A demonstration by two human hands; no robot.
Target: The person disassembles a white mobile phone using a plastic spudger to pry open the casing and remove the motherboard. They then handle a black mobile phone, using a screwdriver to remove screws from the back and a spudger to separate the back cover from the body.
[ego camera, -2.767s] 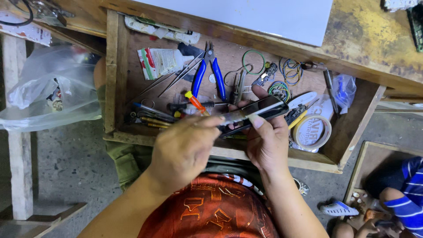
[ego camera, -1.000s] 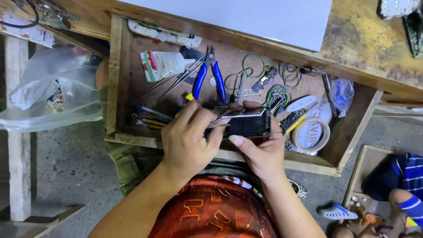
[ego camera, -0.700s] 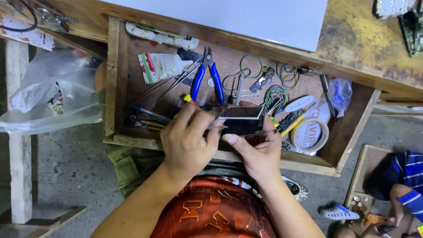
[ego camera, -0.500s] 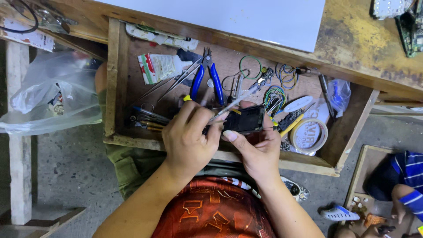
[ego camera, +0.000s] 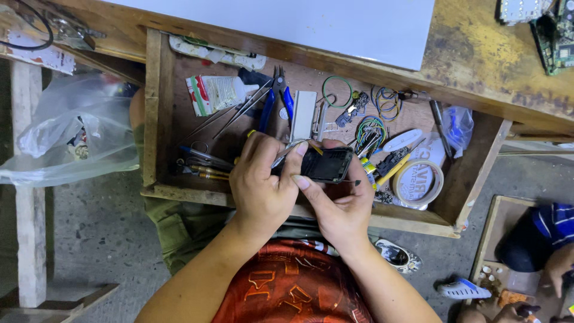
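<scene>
A black phone with its back open is held over an open wooden drawer. My right hand grips it from below, thumb pressed on its near edge. My left hand pinches thin metal tweezers whose tips rest at the phone's left end, and its fingers also touch the phone. Both hands are close together above the drawer's front edge.
The drawer holds blue-handled pliers, a glue tube, a tape roll, coiled wires and a white flat piece. A plastic bag hangs at left. Circuit boards lie top right. Another person's hand is at lower right.
The phone has been turned from edge-on to open side up. The tweezers, which pointed up and to the right half a second ago, have come down to the phone's left end.
</scene>
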